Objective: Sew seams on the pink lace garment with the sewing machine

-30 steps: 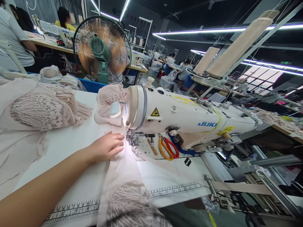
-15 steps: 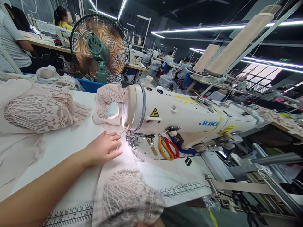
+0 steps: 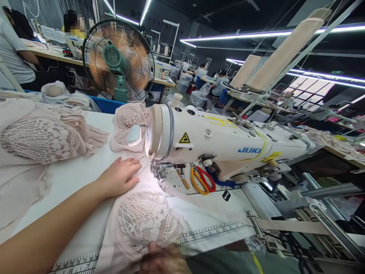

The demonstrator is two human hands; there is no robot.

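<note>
My left hand (image 3: pixel 122 177) lies palm down with fingers loosely spread. It presses on the beige fabric just left of the sewing machine's presser foot (image 3: pixel 158 171). Below it, a beige lace bra cup (image 3: pixel 142 217) rests on the white table. My right hand (image 3: pixel 165 260) is at the bottom edge of the view, touching the near edge of this cup. Motion smears it and hides how its fingers are set. The fabric leads from the cup up to the lit needle area of the white sewing machine (image 3: pixel 185 133). Another lace cup (image 3: pixel 128 118) lies behind the machine's head.
Scissors with orange and red handles (image 3: pixel 202 180) lie on the machine bed, near a black blade (image 3: pixel 226 195). More lace pieces (image 3: pixel 42 140) are piled at left. A printed ruler (image 3: pixel 211 232) runs along the table's front. A fan (image 3: pixel 118 61) stands behind; people work beyond.
The lace cup and my right hand have moved left and the cup now lies flatter. My left hand has shifted slightly left. The view has turned a little.
</note>
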